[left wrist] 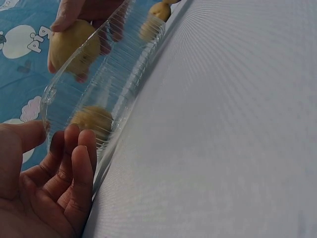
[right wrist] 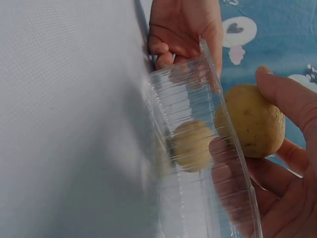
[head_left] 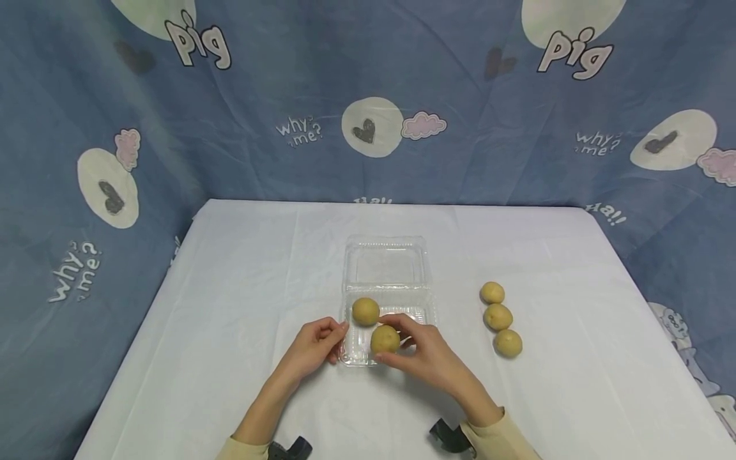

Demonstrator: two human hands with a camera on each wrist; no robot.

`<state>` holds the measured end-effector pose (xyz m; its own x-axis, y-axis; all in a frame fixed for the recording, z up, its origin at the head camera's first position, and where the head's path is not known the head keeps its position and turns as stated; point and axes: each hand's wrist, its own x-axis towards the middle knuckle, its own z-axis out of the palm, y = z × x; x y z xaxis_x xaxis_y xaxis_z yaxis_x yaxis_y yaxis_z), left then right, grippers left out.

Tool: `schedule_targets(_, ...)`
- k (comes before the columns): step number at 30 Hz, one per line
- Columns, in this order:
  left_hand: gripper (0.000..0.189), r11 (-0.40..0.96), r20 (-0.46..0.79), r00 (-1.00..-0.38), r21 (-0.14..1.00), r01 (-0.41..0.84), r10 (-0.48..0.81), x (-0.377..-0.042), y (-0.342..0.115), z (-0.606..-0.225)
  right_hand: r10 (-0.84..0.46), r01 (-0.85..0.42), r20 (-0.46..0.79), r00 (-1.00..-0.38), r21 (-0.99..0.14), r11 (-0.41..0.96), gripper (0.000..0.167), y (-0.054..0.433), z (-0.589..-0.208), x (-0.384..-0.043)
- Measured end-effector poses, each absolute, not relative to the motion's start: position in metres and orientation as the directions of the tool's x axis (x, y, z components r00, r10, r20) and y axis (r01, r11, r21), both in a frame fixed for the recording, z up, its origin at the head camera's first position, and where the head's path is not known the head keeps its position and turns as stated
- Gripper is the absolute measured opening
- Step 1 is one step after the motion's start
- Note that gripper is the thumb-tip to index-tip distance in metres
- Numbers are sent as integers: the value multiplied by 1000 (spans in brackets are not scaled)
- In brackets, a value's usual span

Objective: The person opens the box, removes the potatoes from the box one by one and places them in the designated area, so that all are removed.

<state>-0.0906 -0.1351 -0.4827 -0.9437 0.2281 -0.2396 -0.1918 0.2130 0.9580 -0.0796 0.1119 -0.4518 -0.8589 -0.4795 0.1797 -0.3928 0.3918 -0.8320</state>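
Observation:
A clear plastic clamshell container (head_left: 359, 355) lies on the table with its lid (head_left: 385, 263) folded back. Inside its base sits one potato (head_left: 365, 311), seen through the ribbed wall in both wrist views. My right hand (head_left: 424, 350) grips a second potato (right wrist: 251, 120) between thumb and fingers, over the base's near part. That potato is above the rim in the right wrist view. At the container's left side, my left hand (head_left: 313, 347) pinches the rim, its thumb on the edge and fingertips (left wrist: 87, 140) against the outer wall.
Three more potatoes, one of them the middle potato (head_left: 498, 317), form a row right of the container. A white cloth covers the table (head_left: 241, 281). Behind and beside it hangs a blue printed curtain (head_left: 276, 83).

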Motion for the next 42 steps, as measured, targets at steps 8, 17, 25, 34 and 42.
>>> schedule_targets(8,31,228,-246,-945,953,-197,213,-89,-134,-481,-467,-389,198,-862,-849,358,49,119,-453,-74)
schedule_targets(17,26,248,-253,-946,948,-200,204,-86,-131,-470,-457,-389,214,-863,-859,334,51,130,-453,-69)
schedule_targets(25,30,240,-257,-945,949,-207,204,-87,-134,-487,-465,-405,223,-857,-849,340,53,141,-449,-63)
schedule_targets(34,31,217,-244,-945,956,-197,216,-88,-135,-485,-418,-407,249,-874,-843,351,49,144,-439,-55)
schedule_targets(42,29,231,-225,-948,957,-173,223,-92,-135,-489,-386,-366,225,-894,-864,344,42,141,-405,-44)
